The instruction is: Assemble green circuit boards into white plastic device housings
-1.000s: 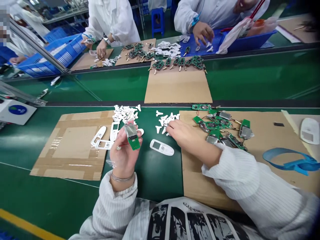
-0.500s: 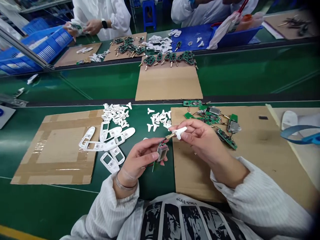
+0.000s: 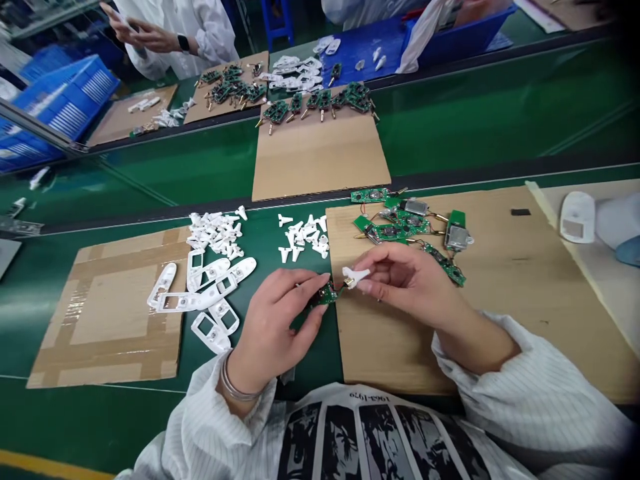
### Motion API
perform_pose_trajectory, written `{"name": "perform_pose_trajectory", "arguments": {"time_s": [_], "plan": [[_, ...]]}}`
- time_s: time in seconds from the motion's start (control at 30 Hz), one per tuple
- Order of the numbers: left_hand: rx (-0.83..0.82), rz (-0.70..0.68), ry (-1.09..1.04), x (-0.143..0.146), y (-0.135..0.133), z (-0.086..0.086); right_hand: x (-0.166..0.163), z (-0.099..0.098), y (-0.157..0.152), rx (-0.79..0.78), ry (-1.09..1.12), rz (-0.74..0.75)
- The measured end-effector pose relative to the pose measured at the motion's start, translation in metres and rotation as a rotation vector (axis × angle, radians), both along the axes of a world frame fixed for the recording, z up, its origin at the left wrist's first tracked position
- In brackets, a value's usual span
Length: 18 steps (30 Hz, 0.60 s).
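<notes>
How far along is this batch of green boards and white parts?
Little looks finished: the white plastic shells lie grouped together, none visibly holding a board. In hand, the left hand holds a small green circuit board while the right hand holds a small white plastic piece at its brass pin. Left: the heap of green boards on the cardboard sheet and two heaps of white pieces.

The only legible marking is the numbers "1963-1979", upside down along the top of the black-and-white printed white fabric just below the near edge of the bench.
</notes>
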<state>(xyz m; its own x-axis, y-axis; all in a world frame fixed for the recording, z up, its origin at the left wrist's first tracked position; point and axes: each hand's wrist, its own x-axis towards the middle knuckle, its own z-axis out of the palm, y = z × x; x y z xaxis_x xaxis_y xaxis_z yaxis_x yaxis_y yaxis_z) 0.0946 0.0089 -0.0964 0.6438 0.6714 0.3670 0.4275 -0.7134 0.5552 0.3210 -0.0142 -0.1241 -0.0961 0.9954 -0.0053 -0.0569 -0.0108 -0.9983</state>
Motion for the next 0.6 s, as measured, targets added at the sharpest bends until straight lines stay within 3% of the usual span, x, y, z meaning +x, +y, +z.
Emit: {"name": "perform_pose_trajectory", "arguments": {"time_s": [0.17, 0.33, 0.6], "plan": [[0.097, 0.017, 0.046, 0.0023, 0.0026, 0.0018, 0.0015, -0.0030, 0.0004, -0.042, -0.029, 0.051], [0.135, -0.007, 0.091, 0.0027, 0.0031, 0.0013, 0.0005, 0.0001, 0.0008, 0.010, 0.004, 0.001], [0.129, -0.008, 0.094, 0.0037, 0.0037, -0.0021, -0.0033, -0.0007, -0.0008, 0.148, -0.199, -0.001]]}}
